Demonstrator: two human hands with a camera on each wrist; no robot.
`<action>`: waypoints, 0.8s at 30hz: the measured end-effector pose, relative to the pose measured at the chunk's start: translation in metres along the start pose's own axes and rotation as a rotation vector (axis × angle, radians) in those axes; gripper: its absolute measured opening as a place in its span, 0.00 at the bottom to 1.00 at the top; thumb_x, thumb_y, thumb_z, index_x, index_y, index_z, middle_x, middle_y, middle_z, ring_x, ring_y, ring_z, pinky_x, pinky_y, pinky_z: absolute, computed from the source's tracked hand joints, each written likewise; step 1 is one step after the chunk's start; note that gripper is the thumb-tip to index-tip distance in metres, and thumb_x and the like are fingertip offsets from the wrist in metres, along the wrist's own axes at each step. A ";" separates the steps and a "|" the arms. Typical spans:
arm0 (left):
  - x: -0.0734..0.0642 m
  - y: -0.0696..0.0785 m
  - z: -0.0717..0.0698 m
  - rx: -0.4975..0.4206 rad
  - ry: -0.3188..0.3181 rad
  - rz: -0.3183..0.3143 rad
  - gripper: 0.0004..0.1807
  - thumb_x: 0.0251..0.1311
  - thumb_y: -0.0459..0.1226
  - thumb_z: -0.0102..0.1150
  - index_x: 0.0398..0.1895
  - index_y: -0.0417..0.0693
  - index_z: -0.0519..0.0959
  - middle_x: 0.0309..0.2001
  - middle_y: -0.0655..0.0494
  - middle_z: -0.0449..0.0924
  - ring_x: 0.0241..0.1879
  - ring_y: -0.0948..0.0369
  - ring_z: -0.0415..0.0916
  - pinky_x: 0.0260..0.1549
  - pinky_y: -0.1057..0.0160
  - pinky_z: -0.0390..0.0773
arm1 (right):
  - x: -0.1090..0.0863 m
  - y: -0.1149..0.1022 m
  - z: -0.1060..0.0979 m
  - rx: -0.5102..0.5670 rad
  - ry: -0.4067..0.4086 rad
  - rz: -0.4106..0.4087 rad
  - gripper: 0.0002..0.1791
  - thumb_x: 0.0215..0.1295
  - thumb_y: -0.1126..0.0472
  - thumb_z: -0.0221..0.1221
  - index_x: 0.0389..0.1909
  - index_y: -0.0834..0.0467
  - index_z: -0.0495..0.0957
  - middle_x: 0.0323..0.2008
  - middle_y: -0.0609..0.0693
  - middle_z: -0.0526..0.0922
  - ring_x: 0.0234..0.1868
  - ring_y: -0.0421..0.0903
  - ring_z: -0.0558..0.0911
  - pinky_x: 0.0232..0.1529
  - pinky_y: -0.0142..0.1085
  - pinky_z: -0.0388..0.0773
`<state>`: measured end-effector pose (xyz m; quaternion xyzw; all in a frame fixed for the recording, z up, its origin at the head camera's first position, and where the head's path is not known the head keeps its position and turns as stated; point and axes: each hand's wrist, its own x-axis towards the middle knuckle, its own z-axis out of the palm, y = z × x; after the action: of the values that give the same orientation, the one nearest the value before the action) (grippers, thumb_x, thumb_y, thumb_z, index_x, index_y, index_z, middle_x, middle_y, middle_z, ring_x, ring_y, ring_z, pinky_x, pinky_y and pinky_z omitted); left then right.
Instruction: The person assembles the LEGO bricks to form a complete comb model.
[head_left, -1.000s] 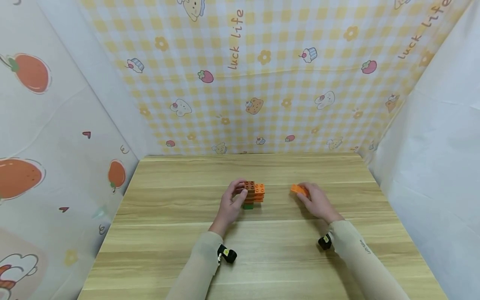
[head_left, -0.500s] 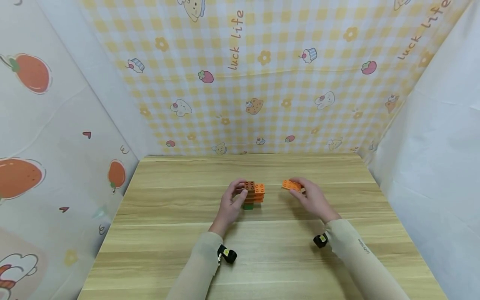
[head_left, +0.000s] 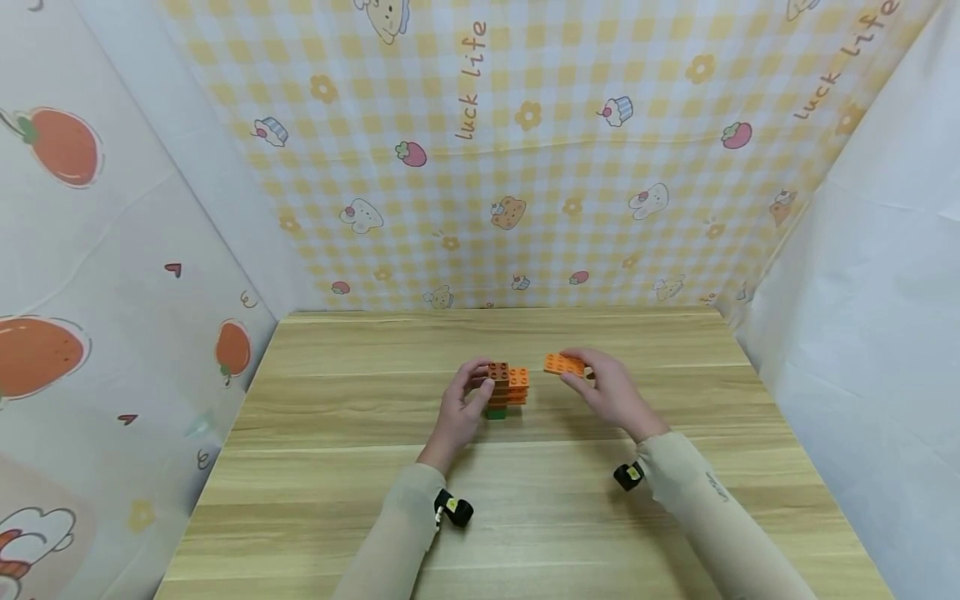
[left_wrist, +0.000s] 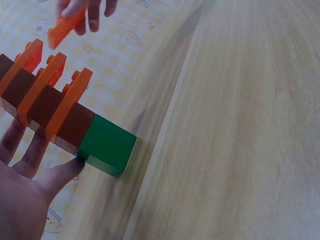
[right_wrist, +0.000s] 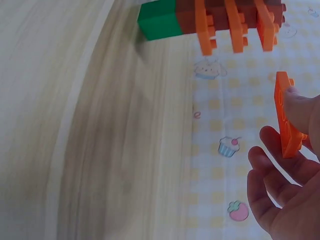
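A tower of toy building bricks (head_left: 498,375) stands upright on the table, with a green brick (left_wrist: 107,142) at the bottom. Above it, brown bricks (right_wrist: 217,15) alternate with several flat orange bricks (left_wrist: 71,102) that jut out to the right. My left hand (head_left: 460,410) grips the tower from its left side, thumb at the front. To the right, my right hand (head_left: 611,396) pinches one end of another flat orange brick (head_left: 561,364), holding it in the air, studs up, near the tower's top but apart from it.
The wood-grain table (head_left: 337,475) runs back to a yellow checked cloth (head_left: 555,175). White cloth (head_left: 862,292) hangs at the right, and a fruit-print cloth (head_left: 120,375) at the left. Each wrist wears a small black camera (head_left: 455,508).
My right hand has lifted the flat orange brick and carried it left toward the tower, turning it slightly so more studs show. My left hand and the tower stay put.
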<state>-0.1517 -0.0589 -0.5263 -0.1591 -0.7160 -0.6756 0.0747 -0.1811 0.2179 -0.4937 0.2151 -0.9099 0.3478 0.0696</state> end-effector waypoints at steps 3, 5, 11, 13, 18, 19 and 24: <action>0.000 0.000 -0.001 -0.006 -0.001 0.005 0.19 0.78 0.29 0.51 0.68 0.35 0.71 0.58 0.29 0.76 0.60 0.35 0.74 0.66 0.32 0.69 | 0.004 -0.009 0.001 0.013 -0.002 -0.003 0.22 0.74 0.59 0.66 0.64 0.63 0.79 0.56 0.59 0.85 0.51 0.55 0.85 0.47 0.51 0.84; 0.000 0.001 -0.001 -0.006 -0.003 0.015 0.19 0.78 0.29 0.51 0.68 0.33 0.71 0.58 0.29 0.76 0.59 0.34 0.74 0.65 0.32 0.69 | 0.006 -0.013 0.001 0.022 -0.005 -0.004 0.22 0.74 0.59 0.66 0.64 0.64 0.79 0.55 0.60 0.85 0.51 0.55 0.84 0.47 0.52 0.84; 0.000 -0.002 0.000 0.002 0.001 0.033 0.19 0.78 0.29 0.50 0.68 0.32 0.70 0.57 0.28 0.76 0.58 0.34 0.75 0.65 0.31 0.69 | 0.011 -0.024 0.002 0.052 -0.019 -0.018 0.21 0.74 0.59 0.65 0.63 0.63 0.79 0.54 0.58 0.85 0.52 0.54 0.84 0.49 0.55 0.84; 0.000 -0.002 0.001 0.002 0.004 0.031 0.18 0.79 0.29 0.50 0.68 0.33 0.71 0.58 0.28 0.76 0.59 0.34 0.75 0.65 0.31 0.69 | 0.012 -0.027 0.003 0.058 -0.022 -0.022 0.21 0.74 0.58 0.65 0.63 0.62 0.79 0.55 0.57 0.85 0.53 0.54 0.84 0.50 0.54 0.84; 0.000 -0.001 0.001 -0.001 0.005 0.023 0.19 0.79 0.29 0.50 0.68 0.34 0.71 0.58 0.27 0.76 0.59 0.33 0.75 0.65 0.31 0.68 | 0.015 -0.035 0.005 0.064 -0.028 -0.030 0.20 0.74 0.59 0.66 0.62 0.62 0.80 0.55 0.57 0.85 0.52 0.53 0.84 0.50 0.54 0.83; 0.000 -0.001 0.001 0.001 0.005 0.021 0.19 0.79 0.29 0.50 0.68 0.34 0.71 0.58 0.28 0.76 0.59 0.33 0.75 0.65 0.32 0.68 | 0.015 -0.037 0.006 0.062 -0.029 -0.034 0.20 0.74 0.59 0.66 0.62 0.62 0.80 0.55 0.57 0.85 0.52 0.53 0.84 0.50 0.54 0.83; 0.000 0.000 0.001 -0.003 0.006 0.014 0.19 0.78 0.29 0.51 0.68 0.34 0.71 0.58 0.28 0.76 0.59 0.33 0.75 0.66 0.33 0.69 | 0.017 -0.044 0.009 0.062 -0.035 -0.060 0.21 0.73 0.58 0.66 0.62 0.61 0.80 0.55 0.56 0.85 0.52 0.52 0.84 0.46 0.50 0.84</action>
<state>-0.1519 -0.0583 -0.5264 -0.1623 -0.7136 -0.6766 0.0815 -0.1766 0.1769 -0.4697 0.2502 -0.8930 0.3697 0.0573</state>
